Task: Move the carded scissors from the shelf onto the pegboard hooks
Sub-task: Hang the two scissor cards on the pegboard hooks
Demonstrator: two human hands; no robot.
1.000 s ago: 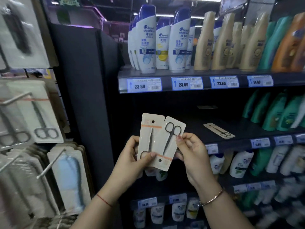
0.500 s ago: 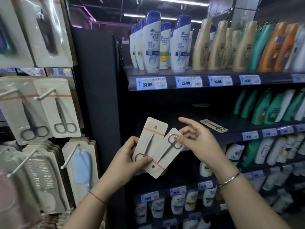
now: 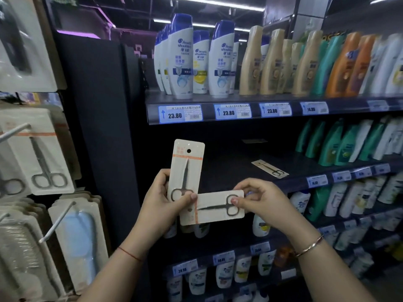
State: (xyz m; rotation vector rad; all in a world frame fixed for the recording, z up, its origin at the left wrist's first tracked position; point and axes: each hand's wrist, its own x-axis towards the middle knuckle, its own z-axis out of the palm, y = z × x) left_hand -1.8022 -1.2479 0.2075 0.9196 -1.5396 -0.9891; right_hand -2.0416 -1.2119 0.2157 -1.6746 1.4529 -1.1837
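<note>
Two carded scissors are in my hands in front of the dark shelf. My left hand (image 3: pixel 162 199) grips the lower end of an upright card (image 3: pixel 185 168) with a hang hole at its top. My right hand (image 3: pixel 261 199) pinches the handle end of a second card (image 3: pixel 212 207), which lies sideways, its left end tucked under my left thumb. A third carded scissors (image 3: pixel 270 168) lies flat on the middle shelf (image 3: pixel 239 171). On the pegboard at left, a carded scissors (image 3: pixel 41 153) hangs on a white hook (image 3: pixel 13 132).
A second white hook (image 3: pixel 57 221) sticks out over a blue carded item (image 3: pixel 80 243) at lower left. Combs in packs hang beside it. Shampoo bottles (image 3: pixel 183 57) fill the top shelf; green bottles (image 3: pixel 340 142) stand right of the loose card. A dark side panel (image 3: pixel 98 127) separates pegboard and shelves.
My right hand took hold of the second card again and turned it from a slant to lying sideways. The first card went from tilted to upright. The view shifted slightly left.
</note>
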